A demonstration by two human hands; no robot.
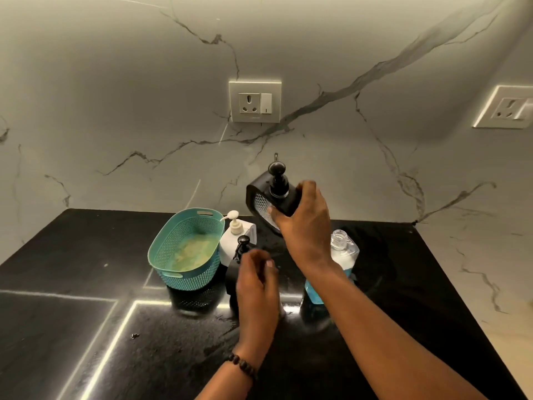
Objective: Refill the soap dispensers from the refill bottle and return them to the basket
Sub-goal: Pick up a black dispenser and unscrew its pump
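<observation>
My right hand point(305, 223) grips a black square soap dispenser point(266, 194) with a pump top and holds it tilted above the counter. My left hand point(256, 287) hovers with loose fingers in front of a second black dispenser point(238, 255), which it partly hides; I cannot tell whether it touches it. A white pump dispenser point(235, 241) stands beside the teal basket point(161, 255). The clear refill bottle point(343, 249) with blue liquid stands uncapped behind my right forearm.
The black counter point(86, 284) is wet and shiny near the bottles. A marble wall with a socket plate point(255, 102) rises behind, and a second socket point(507, 111) is at the right. The basket holds a pale cloth or liner.
</observation>
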